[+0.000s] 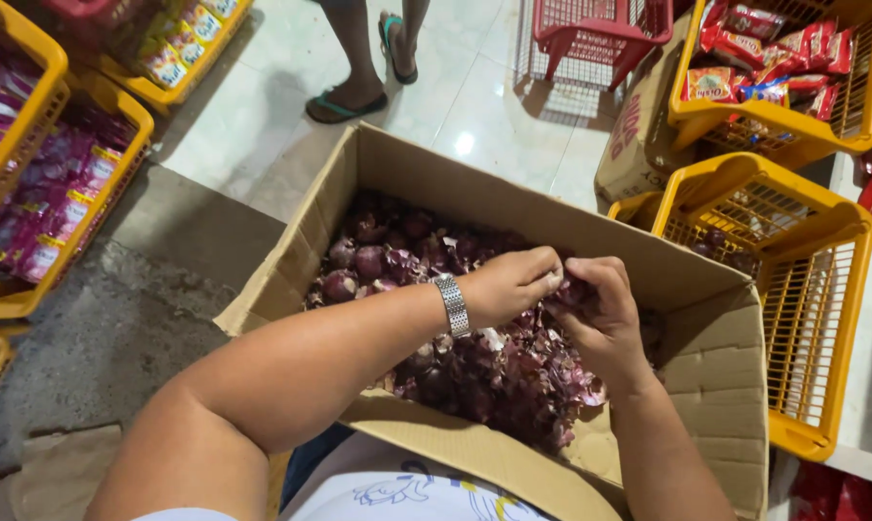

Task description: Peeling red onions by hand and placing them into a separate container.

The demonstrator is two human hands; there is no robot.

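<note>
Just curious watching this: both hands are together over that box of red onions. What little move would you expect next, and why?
Probably the left hand and right hand pull apart to strip loose skin from the small onion pinched between them. Dry purple peel already fills the near side of the cardboard box, while whole onions sit at the far side.

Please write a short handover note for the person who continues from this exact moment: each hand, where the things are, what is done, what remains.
Left hand: over the cardboard box, fingers pinched on a red onion, metal watch on the wrist.
Right hand: beside it, gripping the same onion from below.
Box: a few whole onions at the far left; loose purple skins cover the near side.
Done: many skins already lie shed in the box.
Left: the onion in hand and those at the far left.
Nearby: empty yellow basket on the right.
</note>
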